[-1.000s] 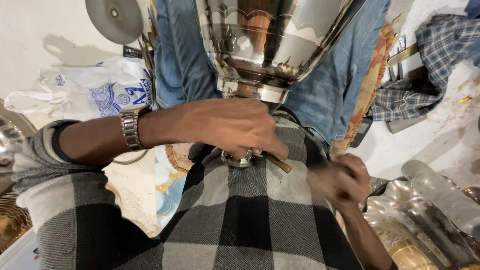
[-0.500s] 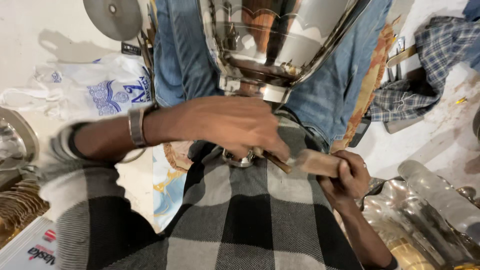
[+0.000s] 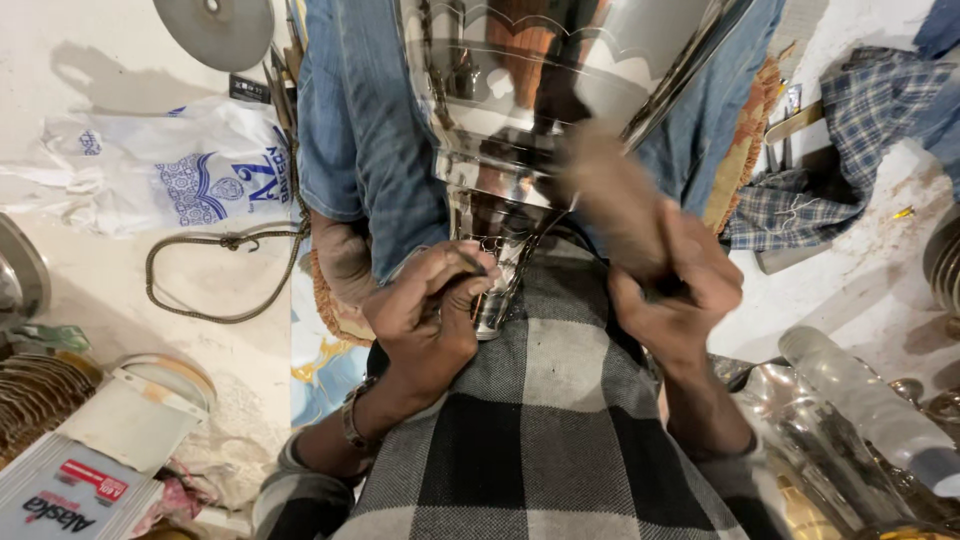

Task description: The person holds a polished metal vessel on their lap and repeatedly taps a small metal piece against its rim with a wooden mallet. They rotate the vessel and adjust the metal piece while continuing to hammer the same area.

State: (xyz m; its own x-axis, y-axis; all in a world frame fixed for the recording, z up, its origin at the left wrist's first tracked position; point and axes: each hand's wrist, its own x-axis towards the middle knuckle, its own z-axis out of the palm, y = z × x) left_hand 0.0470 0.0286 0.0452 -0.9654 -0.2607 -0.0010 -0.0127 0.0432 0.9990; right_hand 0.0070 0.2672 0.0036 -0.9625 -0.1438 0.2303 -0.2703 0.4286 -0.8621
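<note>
A large shiny metal vessel point(image 3: 520, 90) lies between my jean-clad legs, its narrow neck point(image 3: 492, 290) pointing toward my checked shirt. My left hand point(image 3: 428, 322) is closed around a small thin metal tool point(image 3: 470, 262), whose tip rests against the neck. My right hand point(image 3: 682, 285) grips a wooden mallet point(image 3: 600, 190). The mallet is blurred and raised over the vessel's lower body, to the right of the neck. A metal watch band point(image 3: 352, 418) shows on my left wrist.
A white printed plastic bag point(image 3: 185, 170), a looped cord point(image 3: 215, 275) and a round metal disc point(image 3: 215, 28) lie at the left. A checked cloth point(image 3: 835, 150) lies at the right. A plastic bottle point(image 3: 870, 400) and shiny metal parts are at the lower right, stacked plates point(image 3: 30, 395) at the lower left.
My left hand has drawn back from across the vessel's base and now points up at the neck. My right hand has swung the wooden mallet upward and closer to the vessel.
</note>
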